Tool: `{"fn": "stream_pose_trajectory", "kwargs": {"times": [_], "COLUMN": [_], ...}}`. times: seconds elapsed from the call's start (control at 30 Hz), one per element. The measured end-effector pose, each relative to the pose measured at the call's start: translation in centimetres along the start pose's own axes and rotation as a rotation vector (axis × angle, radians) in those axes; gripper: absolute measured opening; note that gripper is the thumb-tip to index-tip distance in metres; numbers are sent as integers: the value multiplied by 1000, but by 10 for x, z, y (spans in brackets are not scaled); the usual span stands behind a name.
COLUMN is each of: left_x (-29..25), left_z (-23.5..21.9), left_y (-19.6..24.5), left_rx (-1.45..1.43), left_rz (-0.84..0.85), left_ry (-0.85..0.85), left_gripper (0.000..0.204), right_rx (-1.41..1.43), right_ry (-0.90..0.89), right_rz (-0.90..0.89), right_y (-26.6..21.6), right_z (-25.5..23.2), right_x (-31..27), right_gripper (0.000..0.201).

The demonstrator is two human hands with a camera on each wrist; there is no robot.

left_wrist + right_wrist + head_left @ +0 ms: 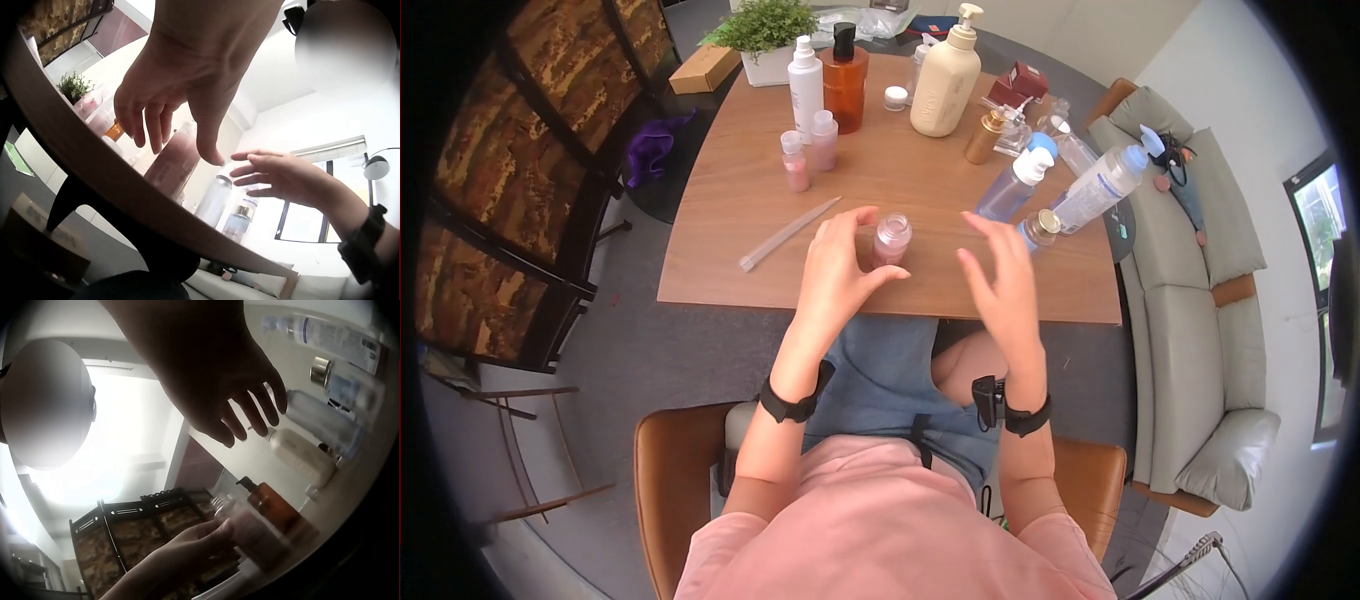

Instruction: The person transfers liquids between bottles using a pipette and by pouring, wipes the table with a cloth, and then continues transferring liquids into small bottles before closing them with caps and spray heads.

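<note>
A small uncapped clear bottle of pink liquid stands upright near the table's front edge. Beside it, my left hand has its thumb and fingers spread apart around the bottle's near left side. To the right of the bottle, my right hand is held up with relaxed, parted fingers and nothing in them. The right wrist view shows the left thumb overlapping the pink bottle. A long, thin translucent stick lies on the table left of the left hand.
Two small pink bottles stand behind the stick, near a white spray bottle and an amber pump bottle. A cream pump bottle is at the back. Several bottles, including a blue-capped pump bottle, crowd the wooden table's right side.
</note>
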State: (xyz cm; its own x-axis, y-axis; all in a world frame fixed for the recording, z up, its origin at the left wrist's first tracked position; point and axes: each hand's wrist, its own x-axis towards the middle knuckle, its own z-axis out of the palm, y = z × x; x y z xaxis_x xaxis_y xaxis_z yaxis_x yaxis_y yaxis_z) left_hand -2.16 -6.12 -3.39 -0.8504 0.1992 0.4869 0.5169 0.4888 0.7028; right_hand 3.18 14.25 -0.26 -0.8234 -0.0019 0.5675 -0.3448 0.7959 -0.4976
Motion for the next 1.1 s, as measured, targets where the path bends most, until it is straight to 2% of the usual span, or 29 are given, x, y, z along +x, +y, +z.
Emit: {"fn": "stream_pose_trajectory", "kwargs": {"times": [0.1,0.17,0.23,0.3,0.47,0.57,0.7,0.77,1.0,1.07,1.1], "left_x": [-8,-12,-17,-17,-4,7,16,22,36,40,43], "left_z": [-26,-39,-49,-52,-55,-47,-31,-27,-25,-31,-35], "left_y": [2,0,-6,-10,-14,-17,-25,-29,-43,-39,-38], "left_rx": [19,58,214,268,377,398,484,564,586,493,498], "left_rz": [-13,4,-96,-71,31,88,176,143,125,120,126], "left_ry": [-4,30,34,48,-108,-178,-227,-314,-397,-381,-381], "left_gripper": [69,63,55,48,41,41,41,42,37,31,31], "right_rx": [168,274,537,634,831,746,797,874,865,677,680], "right_ry": [-85,-115,-165,-156,-126,-72,-31,-47,-88,-82,-75], "right_rz": [53,99,210,238,261,246,191,215,250,235,233], "right_y": [-5,-7,-4,1,7,8,17,18,14,13,11], "right_z": [25,41,61,79,98,97,104,104,97,93,91], "right_x": [-5,-8,-8,-7,-9,-13,-16,-16,-15,-11,-10], "right_gripper": [47,52,59,58,48,47,47,48,46,47,47]}}
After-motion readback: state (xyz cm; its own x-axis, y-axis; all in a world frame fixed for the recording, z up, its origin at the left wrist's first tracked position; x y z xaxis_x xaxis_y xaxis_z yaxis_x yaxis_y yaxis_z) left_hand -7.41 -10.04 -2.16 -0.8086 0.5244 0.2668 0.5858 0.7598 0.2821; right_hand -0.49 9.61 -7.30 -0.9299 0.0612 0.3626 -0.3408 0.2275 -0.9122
